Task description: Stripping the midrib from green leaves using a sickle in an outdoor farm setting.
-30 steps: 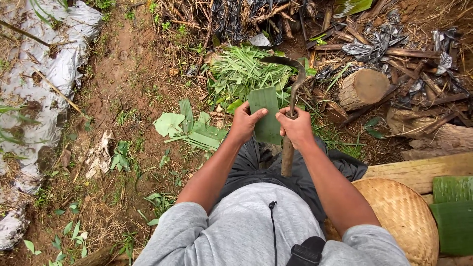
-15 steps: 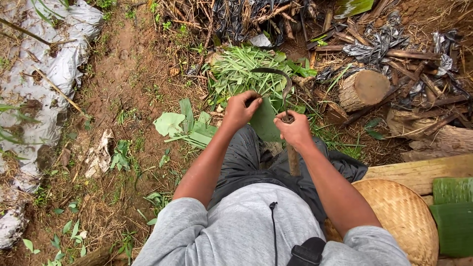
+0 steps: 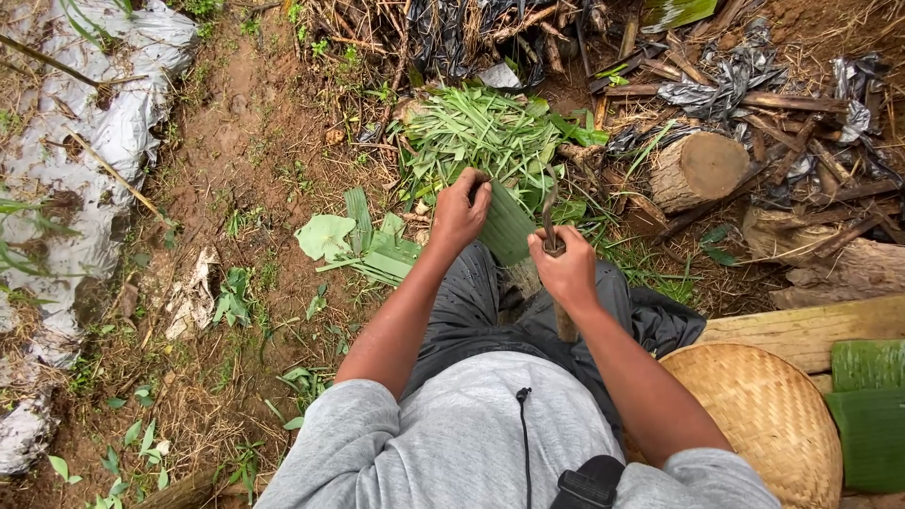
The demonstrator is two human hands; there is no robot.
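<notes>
Nearest, at the person's right side, a woven basket point(image 3: 754, 415) sits on the ground. Just beyond the knees, the right hand point(image 3: 566, 269) is wrapped tight around the wooden handle of a curved knife point(image 3: 550, 212), blade pointing away. The left hand point(image 3: 459, 212) pinches a folded strip of green leaf point(image 3: 509, 226) by its upper edge, holding it against the blade. The leaf looks light, limp and easily torn, best gripped close to the cut so it stays taut. Farther out lie a heap of shredded leaf strips point(image 3: 481, 132) and a sawn log point(image 3: 699, 170).
</notes>
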